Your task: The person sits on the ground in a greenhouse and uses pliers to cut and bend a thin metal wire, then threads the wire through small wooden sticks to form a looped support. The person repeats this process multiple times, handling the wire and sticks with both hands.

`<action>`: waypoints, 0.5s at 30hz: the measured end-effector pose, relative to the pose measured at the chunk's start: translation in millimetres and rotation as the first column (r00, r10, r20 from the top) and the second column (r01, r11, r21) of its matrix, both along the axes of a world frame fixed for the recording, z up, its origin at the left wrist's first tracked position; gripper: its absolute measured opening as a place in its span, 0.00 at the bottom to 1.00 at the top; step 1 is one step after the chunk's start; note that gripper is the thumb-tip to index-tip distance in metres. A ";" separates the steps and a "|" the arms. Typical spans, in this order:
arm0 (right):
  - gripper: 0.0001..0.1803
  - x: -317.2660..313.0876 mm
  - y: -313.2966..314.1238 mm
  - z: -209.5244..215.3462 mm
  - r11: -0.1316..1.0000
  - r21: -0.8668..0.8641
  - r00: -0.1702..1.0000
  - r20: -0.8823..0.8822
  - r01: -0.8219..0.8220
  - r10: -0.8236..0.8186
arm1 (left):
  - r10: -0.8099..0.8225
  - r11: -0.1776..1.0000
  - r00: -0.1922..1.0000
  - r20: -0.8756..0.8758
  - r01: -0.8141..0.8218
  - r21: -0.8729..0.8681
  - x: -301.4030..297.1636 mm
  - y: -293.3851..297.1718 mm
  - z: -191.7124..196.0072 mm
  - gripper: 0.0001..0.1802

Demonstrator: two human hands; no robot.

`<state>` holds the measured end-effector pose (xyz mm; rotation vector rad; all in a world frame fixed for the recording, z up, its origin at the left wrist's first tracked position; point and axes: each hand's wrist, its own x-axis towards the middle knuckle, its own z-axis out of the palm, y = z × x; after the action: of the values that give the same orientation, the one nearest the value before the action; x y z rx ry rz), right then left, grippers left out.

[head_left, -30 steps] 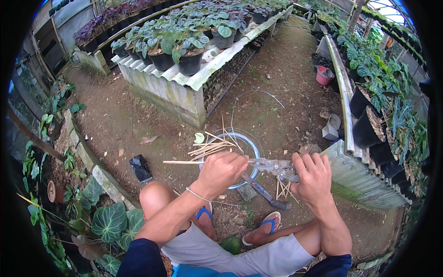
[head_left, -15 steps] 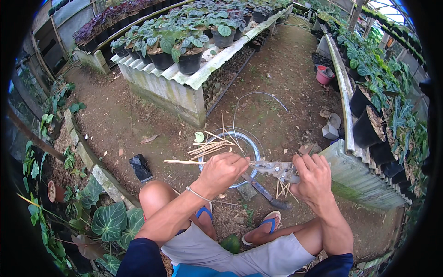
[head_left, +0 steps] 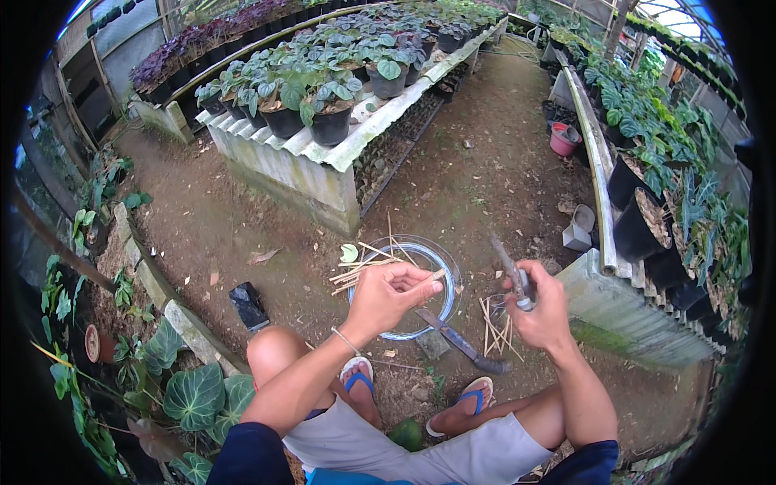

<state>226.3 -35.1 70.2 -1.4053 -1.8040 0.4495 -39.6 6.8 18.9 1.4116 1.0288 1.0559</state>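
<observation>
Over the round blue basin (head_left: 402, 284), left hand (head_left: 386, 293) pinching a thin bamboo stick (head_left: 380, 272), right hand (head_left: 540, 311) now drawn away rightward, fingers closed round the upright knife (head_left: 512, 276), stroke seemingly finished.

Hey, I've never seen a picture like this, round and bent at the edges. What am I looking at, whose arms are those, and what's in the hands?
The picture comes from a wide fisheye camera worn on a person's head, looking down, so straight edges bend near the rim. There is no machine: the two forearms coming up from the bottom are the wearer's own, and the person squats in sandals on a dirt floor in a plant nursery. The left hand pinches a thin stick over a blue-rimmed bowl. The right hand grips a slim tool; its kind is hard to tell. More sticks lie on the ground beside a long knife. Around stand benches of potted plants and a small pink pot.
</observation>
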 end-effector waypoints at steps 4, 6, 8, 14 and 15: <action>0.18 -6.9 -4.0 -8.0 0.948 -0.260 0.937 -0.338 -0.181 0.086 | -0.142 0.975 0.936 0.323 0.189 -0.117 12.9 -4.6 -5.8 0.11; 0.17 -15.4 -4.9 -9.9 0.919 -0.301 0.910 -0.395 -0.257 0.125 | -0.169 0.957 0.895 0.413 0.248 -0.147 17.2 -6.5 -8.4 0.11; 0.17 -22.0 -5.8 -10.5 0.922 -0.267 0.905 -0.393 -0.280 0.161 | -0.148 0.942 0.869 0.472 0.269 -0.199 17.9 -7.8 -9.3 0.11; 0.18 -17.4 -2.8 -12.0 0.952 -0.235 0.967 -0.210 -0.194 0.145 | -0.105 0.932 0.886 0.451 0.246 -0.266 9.2 -6.7 -5.5 0.11; 0.18 -18.5 -1.3 -13.6 0.941 -0.275 0.937 -0.337 -0.196 0.096 | -0.119 0.924 0.846 0.520 0.286 -0.255 8.6 -7.0 -4.7 0.11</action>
<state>207.7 -36.4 56.6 -1.3084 -1.6243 1.0143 -30.9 -0.1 14.1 0.8869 0.6162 0.9669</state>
